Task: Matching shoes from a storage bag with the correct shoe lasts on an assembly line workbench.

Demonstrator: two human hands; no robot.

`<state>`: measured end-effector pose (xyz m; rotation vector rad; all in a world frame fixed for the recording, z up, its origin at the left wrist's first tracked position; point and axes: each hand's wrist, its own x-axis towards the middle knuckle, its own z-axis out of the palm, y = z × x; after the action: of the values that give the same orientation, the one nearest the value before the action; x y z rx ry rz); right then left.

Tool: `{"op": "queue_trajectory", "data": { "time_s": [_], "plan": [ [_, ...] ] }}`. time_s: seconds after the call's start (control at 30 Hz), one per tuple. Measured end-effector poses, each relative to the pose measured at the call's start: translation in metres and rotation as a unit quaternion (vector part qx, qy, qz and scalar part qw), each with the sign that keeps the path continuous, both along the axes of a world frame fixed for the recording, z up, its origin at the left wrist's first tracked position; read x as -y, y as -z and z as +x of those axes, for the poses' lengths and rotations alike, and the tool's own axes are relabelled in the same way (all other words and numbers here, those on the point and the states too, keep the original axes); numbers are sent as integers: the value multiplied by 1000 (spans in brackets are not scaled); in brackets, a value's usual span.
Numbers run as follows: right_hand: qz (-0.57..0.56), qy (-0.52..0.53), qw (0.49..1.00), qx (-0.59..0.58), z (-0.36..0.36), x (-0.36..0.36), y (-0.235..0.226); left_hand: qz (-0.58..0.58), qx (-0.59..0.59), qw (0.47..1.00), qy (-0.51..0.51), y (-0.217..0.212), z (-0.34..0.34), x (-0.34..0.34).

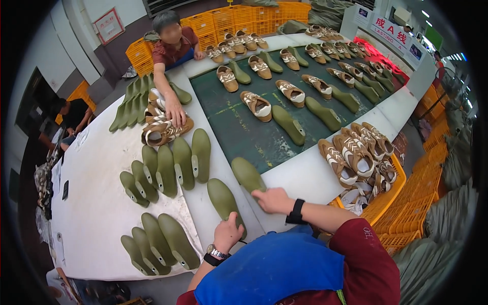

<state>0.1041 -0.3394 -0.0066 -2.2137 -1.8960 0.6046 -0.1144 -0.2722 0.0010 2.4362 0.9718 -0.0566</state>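
Observation:
My left hand [229,234] grips the heel end of a green shoe last [222,198], which points away from me over the white table edge. Closed on a second green shoe last [246,173] is my right hand [274,200], just to the right and farther out. Both lasts lie side by side with a small gap, their toes toward the green conveyor belt [223,132]. To the left of my left hand, several more lasts [165,170] lie in a row on the white tabletop [91,193], and another group of lasts [175,239] rests nearer to me.
Brown-and-white sneakers and lasts stand along the belt. At right, an orange crate [401,178] holds sneakers [351,152], some heaped above its rim. Across the table, a co-worker's hand [174,109] touches sneakers [157,133] beside more lasts [133,104].

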Motion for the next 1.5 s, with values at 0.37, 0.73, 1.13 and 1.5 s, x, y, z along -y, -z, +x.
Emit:
{"op": "queue_trajectory", "data": {
  "time_s": [0.37, 0.73, 1.13, 1.5],
  "plan": [
    [-29, 121, 992, -20, 113, -133, 59, 17, 17, 999, -40, 0, 30, 1],
    [113, 189, 973, 73, 153, 76, -12, 18, -11, 999, -28, 0, 31, -2],
    [109, 309, 943, -59, 147, 192, -11, 0, -100, 990, 96, -57, 75, -23],
    [68, 247, 596, -761, 95, 155, -75, -418, 457, 784, -46, -96, 141, -46]
  ]
}}
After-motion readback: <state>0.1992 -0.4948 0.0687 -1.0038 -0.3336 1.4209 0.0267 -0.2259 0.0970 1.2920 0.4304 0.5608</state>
